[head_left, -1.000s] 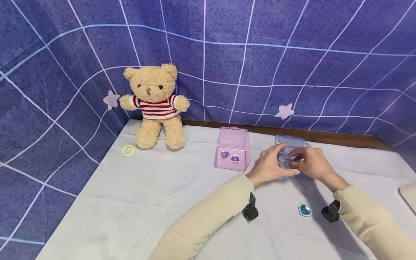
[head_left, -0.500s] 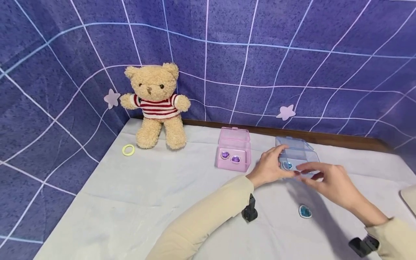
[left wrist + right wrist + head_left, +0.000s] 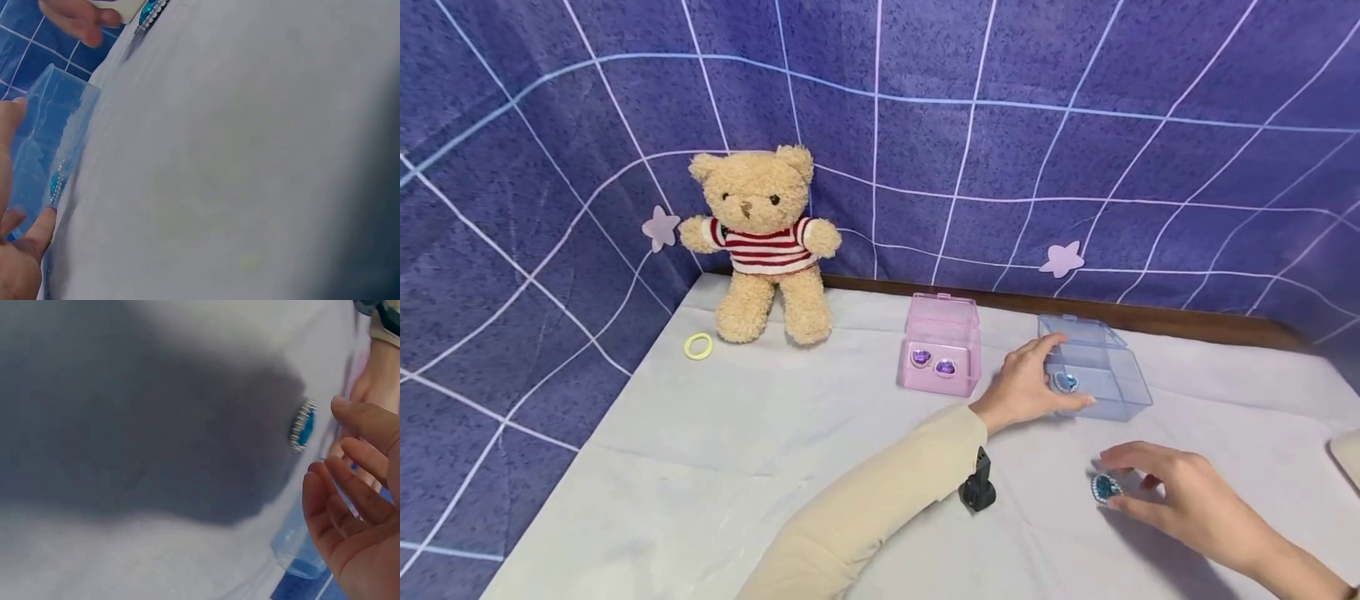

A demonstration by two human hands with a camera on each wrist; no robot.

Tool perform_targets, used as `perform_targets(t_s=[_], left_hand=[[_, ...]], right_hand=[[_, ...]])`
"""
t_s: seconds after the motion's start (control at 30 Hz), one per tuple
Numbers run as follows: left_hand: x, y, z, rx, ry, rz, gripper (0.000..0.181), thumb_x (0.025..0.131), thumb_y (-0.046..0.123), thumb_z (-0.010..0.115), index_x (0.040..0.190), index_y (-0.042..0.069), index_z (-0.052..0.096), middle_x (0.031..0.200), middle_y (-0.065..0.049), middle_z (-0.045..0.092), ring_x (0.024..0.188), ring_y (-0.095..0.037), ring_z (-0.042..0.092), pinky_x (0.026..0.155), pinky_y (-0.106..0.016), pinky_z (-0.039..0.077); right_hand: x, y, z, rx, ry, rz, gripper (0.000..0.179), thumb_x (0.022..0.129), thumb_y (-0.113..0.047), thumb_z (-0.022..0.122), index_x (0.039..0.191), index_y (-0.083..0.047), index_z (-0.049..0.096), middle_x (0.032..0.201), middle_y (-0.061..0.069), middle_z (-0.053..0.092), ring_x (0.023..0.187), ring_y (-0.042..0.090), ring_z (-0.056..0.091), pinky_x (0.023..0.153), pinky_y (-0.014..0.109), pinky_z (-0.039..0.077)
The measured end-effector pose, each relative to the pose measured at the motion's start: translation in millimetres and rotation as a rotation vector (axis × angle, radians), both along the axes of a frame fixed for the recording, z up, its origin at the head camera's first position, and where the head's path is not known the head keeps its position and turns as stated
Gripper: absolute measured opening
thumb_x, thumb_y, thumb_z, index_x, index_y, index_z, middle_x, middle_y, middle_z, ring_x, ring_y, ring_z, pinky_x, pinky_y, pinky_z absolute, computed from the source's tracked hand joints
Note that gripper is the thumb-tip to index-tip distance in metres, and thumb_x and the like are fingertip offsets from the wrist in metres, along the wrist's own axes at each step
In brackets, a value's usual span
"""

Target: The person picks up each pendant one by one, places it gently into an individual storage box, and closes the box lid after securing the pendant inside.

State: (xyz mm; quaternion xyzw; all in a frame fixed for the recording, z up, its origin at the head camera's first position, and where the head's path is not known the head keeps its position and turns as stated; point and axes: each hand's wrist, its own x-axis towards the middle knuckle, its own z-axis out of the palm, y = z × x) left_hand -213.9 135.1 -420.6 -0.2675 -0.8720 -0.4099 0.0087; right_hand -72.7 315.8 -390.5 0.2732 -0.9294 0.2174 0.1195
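My left hand [image 3: 1026, 383] grips the left end of a clear blue plastic box [image 3: 1123, 387], thumb along its front and fingers toward the raised lid. Inside the box, near that hand, lies a blue heart-shaped gem [image 3: 1065, 382] with a beaded silver edge. A second blue heart gem [image 3: 1105, 488] lies on the white cloth in front of the box. My right hand [image 3: 1187, 500] is beside it, thumb and fingers spread apart at its right edge. In the right wrist view a gap shows between the thumb [image 3: 369, 419] and the loose gem [image 3: 303, 427].
A lidded pink box [image 3: 940, 379] stands open left of my left hand, with two purple heart gems inside. Farther left are a teddy bear [image 3: 763, 250] in a striped sweater and a yellow ring [image 3: 697, 347]. A pale object [image 3: 1347, 454] sits at the right edge.
My right hand has left the blue box and moved down and right to the loose gem. A gem now shows plainly in the box. My left hand has stayed on the box.
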Motion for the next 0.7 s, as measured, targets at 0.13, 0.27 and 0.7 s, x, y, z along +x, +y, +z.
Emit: perform_targets(t_s=[0.13, 0.27, 0.7], left_hand=[[-0.7, 0.0, -0.8, 0.004, 0.012, 0.000, 0.089, 0.065, 0.052, 0.085, 0.140, 0.025, 0.045, 0.127, 0.005, 0.061, 0.112, -0.010, 0.058, 0.095, -0.020, 0.048], [-1.0, 0.6, -1.0, 0.001, 0.020, -0.006, 0.089, 0.066, 0.053, 0.085, 0.140, 0.024, 0.045, 0.127, 0.005, 0.061, 0.110, -0.010, 0.058, 0.094, -0.021, 0.048], [-2.7, -0.1, -3.3, 0.009, 0.002, -0.007, 0.089, 0.066, 0.055, 0.084, 0.141, 0.026, 0.044, 0.124, 0.007, 0.061, 0.099, -0.006, 0.055, 0.089, -0.019, 0.048]], right_hand=[[3.9, -0.5, -8.0, 0.027, -0.014, -0.005, 0.045, 0.059, -0.009, 0.090, 0.099, -0.016, 0.071, 0.099, -0.002, 0.071, 0.079, -0.005, 0.060, 0.062, 0.005, 0.048], [5.6, -1.9, -12.9, 0.059, 0.008, -0.010, 0.043, 0.058, -0.009, 0.089, 0.097, -0.017, 0.072, 0.098, -0.004, 0.070, 0.085, -0.003, 0.062, 0.066, 0.002, 0.047], [5.5, -1.0, -20.4, 0.028, 0.003, -0.025, 0.039, 0.062, -0.005, 0.087, 0.095, -0.020, 0.071, 0.096, -0.006, 0.069, 0.079, -0.008, 0.058, 0.064, 0.001, 0.043]])
